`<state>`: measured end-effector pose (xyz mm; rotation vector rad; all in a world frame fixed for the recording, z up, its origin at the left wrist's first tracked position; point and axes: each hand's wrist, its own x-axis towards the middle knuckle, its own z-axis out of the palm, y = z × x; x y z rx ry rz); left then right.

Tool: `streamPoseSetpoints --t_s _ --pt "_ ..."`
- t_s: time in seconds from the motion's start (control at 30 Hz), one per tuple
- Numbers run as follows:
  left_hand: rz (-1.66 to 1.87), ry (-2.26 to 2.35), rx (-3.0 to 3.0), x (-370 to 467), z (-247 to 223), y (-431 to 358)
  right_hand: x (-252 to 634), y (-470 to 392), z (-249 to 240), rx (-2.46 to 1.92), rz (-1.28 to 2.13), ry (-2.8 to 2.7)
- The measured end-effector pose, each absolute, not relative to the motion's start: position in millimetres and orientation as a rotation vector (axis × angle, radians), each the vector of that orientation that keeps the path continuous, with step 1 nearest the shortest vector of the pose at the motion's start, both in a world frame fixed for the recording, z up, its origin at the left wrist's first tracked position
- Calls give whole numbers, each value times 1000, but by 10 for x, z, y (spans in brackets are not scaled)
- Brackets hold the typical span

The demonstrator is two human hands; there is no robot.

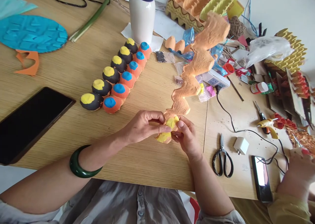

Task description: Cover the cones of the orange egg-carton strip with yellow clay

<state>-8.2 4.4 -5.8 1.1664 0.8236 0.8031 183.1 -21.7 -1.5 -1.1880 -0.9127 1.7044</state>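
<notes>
An orange strip cut from an egg carton [190, 81] stretches up and away from me, zigzag along its edges. Yellow clay [172, 121] covers part of its near end. My left hand [145, 127] pinches that end from the left, its thumb pressed on the clay. From the right, my right hand [185, 132] grips the same end between thumb and fingers. Left of the strip lie two joined rows of egg-carton cups: black cups [110, 74] topped with yellow, and orange cups [127, 79] topped with blue.
Scissors [222, 158], a white charger [241, 145] and a phone [262, 178] lie on the right. A co-worker's hand [300, 166] is at the right edge. A tablet [34, 119] lies left; a white bottle [142, 19] stands behind. A cable runs from the power strip [213, 78].
</notes>
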Motion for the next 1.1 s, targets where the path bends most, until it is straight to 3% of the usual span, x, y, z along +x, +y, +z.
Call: streamPoseSetpoints --t_s 0.6,1.1 --pt "658 564 802 -115 -38 58 1852 -303 -143 -1187 1547 -1090" --pt "636 639 845 -121 -53 105 1813 -266 -138 -1211 1601 -1079"
